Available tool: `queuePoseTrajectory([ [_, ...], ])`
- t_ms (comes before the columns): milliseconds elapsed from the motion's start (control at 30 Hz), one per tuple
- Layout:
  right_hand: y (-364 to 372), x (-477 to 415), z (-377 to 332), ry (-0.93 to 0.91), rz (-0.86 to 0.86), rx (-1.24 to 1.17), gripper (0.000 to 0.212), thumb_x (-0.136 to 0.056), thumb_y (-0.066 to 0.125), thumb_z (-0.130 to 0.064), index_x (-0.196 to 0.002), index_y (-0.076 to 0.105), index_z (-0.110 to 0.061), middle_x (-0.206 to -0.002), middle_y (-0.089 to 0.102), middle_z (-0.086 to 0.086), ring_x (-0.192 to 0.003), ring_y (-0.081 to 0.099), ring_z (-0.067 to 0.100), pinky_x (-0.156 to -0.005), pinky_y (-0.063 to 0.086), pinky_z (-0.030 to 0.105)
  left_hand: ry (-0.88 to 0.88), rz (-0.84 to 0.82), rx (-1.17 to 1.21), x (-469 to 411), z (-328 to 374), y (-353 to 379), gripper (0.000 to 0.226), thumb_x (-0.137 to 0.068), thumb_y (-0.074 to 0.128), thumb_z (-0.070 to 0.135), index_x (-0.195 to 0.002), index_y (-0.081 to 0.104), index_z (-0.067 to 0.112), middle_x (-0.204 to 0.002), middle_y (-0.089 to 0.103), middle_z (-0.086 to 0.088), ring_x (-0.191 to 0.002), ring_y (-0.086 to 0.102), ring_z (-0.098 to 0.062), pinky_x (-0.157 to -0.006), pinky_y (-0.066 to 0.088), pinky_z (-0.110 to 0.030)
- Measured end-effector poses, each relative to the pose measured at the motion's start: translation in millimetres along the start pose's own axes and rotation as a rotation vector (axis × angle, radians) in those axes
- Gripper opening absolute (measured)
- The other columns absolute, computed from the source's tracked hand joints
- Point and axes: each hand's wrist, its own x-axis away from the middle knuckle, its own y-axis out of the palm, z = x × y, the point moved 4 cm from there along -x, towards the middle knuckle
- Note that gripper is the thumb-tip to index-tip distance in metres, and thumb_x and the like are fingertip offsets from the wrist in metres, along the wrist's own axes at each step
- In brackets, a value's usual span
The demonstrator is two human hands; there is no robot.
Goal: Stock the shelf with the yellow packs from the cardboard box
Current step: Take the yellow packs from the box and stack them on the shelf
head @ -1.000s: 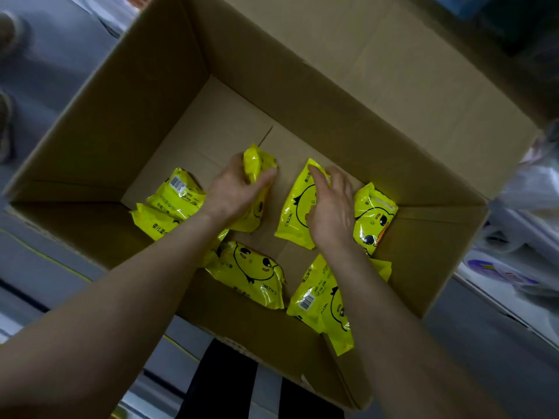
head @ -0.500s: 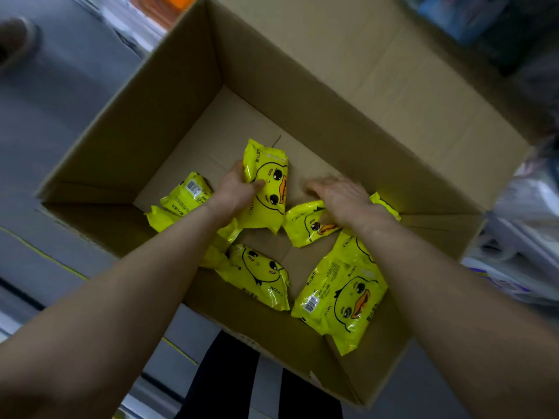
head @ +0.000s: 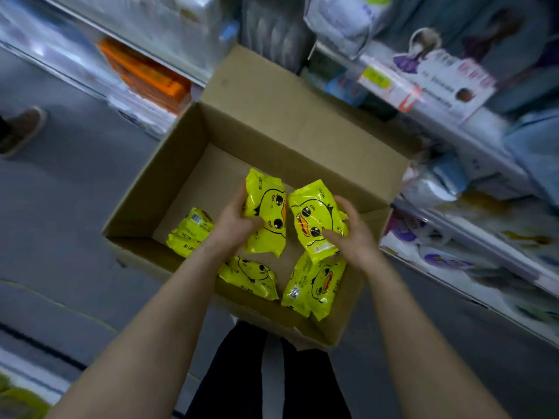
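While held above the open brown cardboard box [head: 272, 125], both packs face up, duck print showing. Left hand [head: 233, 220]: fingers curled round a glossy, crinkled yellow pack [head: 267, 219]. Right hand [head: 351, 234]: thumb and fingers clamped on a second pack [head: 316, 222], pillow-shaped, just beside the first. Loose packs [head: 249, 276] flat on the matte box floor. To the right: blurred shelf [head: 453, 137] of soft bagged goods.

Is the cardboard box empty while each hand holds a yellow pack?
No, several loose yellow packs lie on the floor of the cardboard box.
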Motion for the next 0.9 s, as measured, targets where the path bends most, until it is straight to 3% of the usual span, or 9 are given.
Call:
queuePoseTrajectory([
  [33,-7.8,12.8,-1.5,0.001,0.040,-0.081,0.070,-0.087,0.069,-0.005,-0.137,0.041,-0.045,-0.125,0.056,-0.006,-0.091,0.067,0.017,-0.061,0.061,0.038,0.023,-0.019,0.007,7.8,6.3,4.6,0.074,-0.085,0.062,-0.008,-0.144,0.039,0.030,-0.112,0.068,0.004,-0.094,0.068,-0.014,-0.087,0.056,-0.038],
  [100,-25.0,38.0,-5.9,-0.044,0.149,-0.164,0.069,-0.085,0.071,-0.005,-0.129,0.047,-0.052,-0.121,0.062,-0.007,-0.099,0.068,0.019,-0.075,0.060,0.049,0.089,-0.052,0.013,23.4,21.5,15.2,0.075,-0.085,0.062,-0.009,-0.141,0.042,0.036,-0.111,0.071,0.008,-0.099,0.068,-0.015,-0.085,0.057,-0.038],
  [167,-43.4,62.0,-11.4,-0.107,0.234,-0.212,0.067,-0.082,0.072,-0.003,-0.127,0.052,-0.048,-0.122,0.065,-0.006,-0.108,0.065,0.018,-0.091,0.054,0.051,0.155,-0.065,0.015,38.0,41.4,27.0,0.074,-0.085,0.061,-0.010,-0.139,0.043,0.038,-0.113,0.070,0.011,-0.102,0.067,-0.012,-0.084,0.057,-0.035],
  [267,-71.8,94.3,-19.4,-0.166,0.340,-0.289,0.060,-0.078,0.072,-0.006,-0.124,0.058,-0.042,-0.126,0.065,-0.004,-0.116,0.062,0.021,-0.101,0.047,0.052,0.250,-0.072,0.026,57.0,72.8,45.7,0.077,-0.085,0.060,-0.012,-0.145,0.037,0.030,-0.128,0.063,-0.004,-0.105,0.065,-0.015,-0.084,0.057,-0.033],
  [333,-92.2,114.2,-21.7,-0.192,0.420,-0.333,0.055,-0.075,0.071,-0.018,-0.121,0.060,-0.045,-0.124,0.066,-0.005,-0.116,0.062,0.023,-0.100,0.047,0.055,0.304,-0.094,0.025,68.7,93.2,61.6,0.076,-0.086,0.059,-0.010,-0.143,0.036,0.036,-0.129,0.061,-0.011,-0.107,0.064,-0.023,-0.086,0.056,-0.040],
  [433,-123.8,143.5,-16.2,-0.205,0.514,-0.392,0.050,-0.072,0.069,-0.031,-0.117,0.060,-0.050,-0.119,0.068,-0.006,-0.108,0.064,0.033,-0.090,0.050,0.063,0.342,-0.122,0.001,89.4,118.5,92.4,0.071,-0.088,0.059,-0.007,-0.130,0.041,0.047,-0.115,0.066,-0.015,-0.088,0.066,-0.024,-0.077,0.056,-0.042],
  [633,-196.5,207.0,16.8,-0.255,0.695,-0.457,0.048,-0.075,0.069,-0.020,-0.110,0.063,-0.051,-0.113,0.069,0.000,-0.106,0.065,0.028,-0.092,0.051,0.057,0.426,-0.295,-0.043,134.8,145.0,182.0,0.056,-0.091,0.057,-0.005,-0.131,0.049,0.032,-0.107,0.072,-0.007,-0.086,0.068,-0.022,-0.073,0.056,-0.037],
  [800,-273.5,270.9,68.4,-0.278,0.802,-0.484,0.047,-0.078,0.070,-0.013,-0.107,0.065,-0.049,-0.111,0.069,0.005,-0.103,0.066,0.033,-0.086,0.053,0.061,0.523,-0.392,-0.116,179.4,153.4,278.2,0.053,-0.090,0.060,-0.003,-0.121,0.052,0.040,-0.116,0.068,-0.008,-0.098,0.066,-0.027,-0.084,0.055,-0.045],
  [900,-320.8,313.9,103.8,-0.258,0.876,-0.477,0.046,-0.075,0.069,-0.017,-0.107,0.065,-0.049,-0.110,0.070,0.003,-0.102,0.067,0.032,-0.085,0.053,0.061,0.567,-0.461,-0.166,211.1,155.2,347.3,0.050,-0.089,0.059,-0.007,-0.123,0.050,0.028,-0.109,0.066,-0.008,-0.091,0.062,-0.024,-0.077,0.054,-0.038],
])
